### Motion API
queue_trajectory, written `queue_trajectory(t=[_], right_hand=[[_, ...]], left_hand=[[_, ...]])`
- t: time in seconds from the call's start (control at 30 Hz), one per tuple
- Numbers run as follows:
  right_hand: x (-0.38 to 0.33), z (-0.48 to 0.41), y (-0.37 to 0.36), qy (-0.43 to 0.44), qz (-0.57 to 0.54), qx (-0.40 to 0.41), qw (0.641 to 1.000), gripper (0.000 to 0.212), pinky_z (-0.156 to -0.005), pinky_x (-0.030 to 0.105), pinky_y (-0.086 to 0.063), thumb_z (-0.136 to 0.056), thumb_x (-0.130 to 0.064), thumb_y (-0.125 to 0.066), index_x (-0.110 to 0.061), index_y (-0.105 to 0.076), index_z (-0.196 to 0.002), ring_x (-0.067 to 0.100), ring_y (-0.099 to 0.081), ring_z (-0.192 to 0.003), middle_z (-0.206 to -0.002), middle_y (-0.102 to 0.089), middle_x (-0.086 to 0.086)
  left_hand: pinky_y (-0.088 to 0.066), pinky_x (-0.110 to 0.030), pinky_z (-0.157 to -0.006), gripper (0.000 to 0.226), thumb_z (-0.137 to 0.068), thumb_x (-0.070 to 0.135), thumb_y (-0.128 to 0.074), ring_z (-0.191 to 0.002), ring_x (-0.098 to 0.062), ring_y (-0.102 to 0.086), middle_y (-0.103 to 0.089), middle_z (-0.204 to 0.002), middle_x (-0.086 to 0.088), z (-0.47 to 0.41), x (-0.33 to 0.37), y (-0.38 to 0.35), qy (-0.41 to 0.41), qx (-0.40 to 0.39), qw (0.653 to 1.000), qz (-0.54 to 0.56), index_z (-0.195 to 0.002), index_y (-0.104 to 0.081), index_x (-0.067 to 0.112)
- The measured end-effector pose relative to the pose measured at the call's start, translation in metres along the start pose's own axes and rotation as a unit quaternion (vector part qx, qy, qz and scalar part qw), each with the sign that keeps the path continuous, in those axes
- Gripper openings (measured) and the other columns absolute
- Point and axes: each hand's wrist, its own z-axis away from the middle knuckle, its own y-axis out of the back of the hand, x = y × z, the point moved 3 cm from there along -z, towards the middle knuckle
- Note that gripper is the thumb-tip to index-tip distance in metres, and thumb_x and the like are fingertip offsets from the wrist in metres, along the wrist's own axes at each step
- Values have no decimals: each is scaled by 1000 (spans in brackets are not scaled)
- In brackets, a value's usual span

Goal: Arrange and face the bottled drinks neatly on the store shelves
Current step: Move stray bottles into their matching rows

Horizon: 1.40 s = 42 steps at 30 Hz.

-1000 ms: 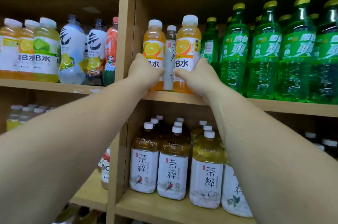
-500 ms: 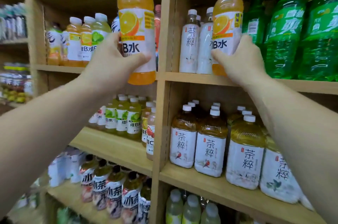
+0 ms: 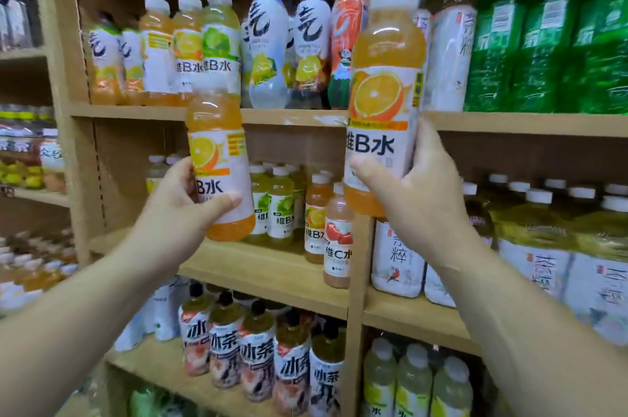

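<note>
Grips left bottle point(image 3: 220, 161) in left hand point(image 3: 176, 212) and right bottle point(image 3: 382, 100) in right hand point(image 3: 421, 209), fingers point(image 3: 426, 148) wrapped round each, having lifted both off the right shelf point(image 3: 526, 124), and carries them mid-air toward matching orange drinks point(image 3: 187, 46) at left, probably for regrouping.

- Right orange bottle point(image 3: 380, 103), held across the wooden upright point(image 3: 355, 321) by the right hand point(image 3: 418, 199): "维B水" in dark type under an orange slice.
- Left orange bottle point(image 3: 217, 158), left of the upright in the left hand point(image 3: 180, 209): only "B水" shows (the first character is hidden at the hand's edge).
- Lime-label bottle point(image 3: 221, 42), upper left of the upright: "维B水".
- Peach bottle point(image 3: 338, 239), just left of the upright: "维C水".
- Tea bottle point(image 3: 397, 256), just right of the upright: "茶粹", written vertically.
- Dark-capped bottles point(image 3: 258, 355), lower left of the upright: "冰茶".
- Green bottles point(image 3: 543, 42), upper right of the upright: print too blurred to read.
</note>
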Motion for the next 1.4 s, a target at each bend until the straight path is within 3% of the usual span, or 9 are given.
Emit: queue_trajectory(t=[0.13,0.37,0.5,0.67,1.0,1.1,1.2,1.3,1.4], right_hand=[[39,33,-44,-68,12,18,997,38,-77,23,-56,-86,-25,-79,-39,-56,-112,-3,-69,-94,-103,-70,-26],[77,65,-65,-141,82,73,984,38,-69,8,-48,-87,-18,-79,-34,-54,-111,-12,-65,-89,-96,-66,-38],[82,77,-65,-163,120,76,976,39,-70,8,-49,-86,-16,-79,-29,-53,-111,-10,-66,-91,-97,-68,-34],[84,91,-58,-192,150,83,966,36,-69,9,-49,-85,-20,-79,-32,-54,-108,-5,-67,-90,-98,-70,-27],[99,89,-63,-199,136,52,969,40,-79,24,-53,-85,-20,-80,-34,-54,-113,-3,-68,-96,-104,-70,-27],[107,92,-66,-200,125,41,971,46,-81,20,-54,-85,-18,-82,-33,-54,-119,-3,-68,-100,-108,-70,-25],[113,96,-63,-200,119,41,972,52,-83,19,-55,-83,-20,-84,-31,-53,-124,-2,-68,-103,-111,-69,-23],[115,99,-55,-203,106,41,973,52,-86,28,-56,-83,-20,-83,-33,-53,-124,0,-68,-103,-111,-69,-24],[118,100,-43,-205,99,48,973,50,-83,25,-54,-84,-19,-82,-36,-53,-121,-1,-68,-99,-107,-69,-26]], left_hand=[[-57,-38,-91,42,-89,10,-77,-100,-11,-73,-75,-112,4,-13,-57,5,39,-43,998,10,-121,-59,31],[-53,-34,-95,57,-85,11,-80,-104,-7,-67,-68,-117,10,-39,-131,-37,68,-151,986,2,-128,-50,32],[-50,-30,-94,68,-80,8,-83,-106,-6,-63,-63,-113,16,-53,-157,-78,62,-187,980,-9,-128,-43,33],[-45,-13,-78,68,-78,6,-84,-98,8,-58,-61,-108,18,-61,-179,-110,61,-197,978,1,-129,-45,28],[-50,-37,-106,78,-81,20,-85,-114,-7,-60,-62,-124,14,-64,-191,-119,75,-246,966,-43,-145,-40,28],[-51,-39,-104,89,-76,35,-88,-121,-11,-59,-60,-136,9,-65,-178,-110,26,-180,979,-96,-149,-39,26],[-52,-28,-89,73,-81,40,-82,-107,-11,-57,-53,-129,9,-63,-137,-103,-90,-75,981,-153,-142,-46,27],[-41,-13,-78,58,-87,37,-77,-91,-6,-53,-51,-124,10,-61,-89,-114,-176,-79,967,-166,-138,-53,26],[-50,-28,-94,59,-93,41,-69,-110,-17,-58,-54,-138,3,-69,-62,-138,-188,-118,957,-187,-145,-49,23]])
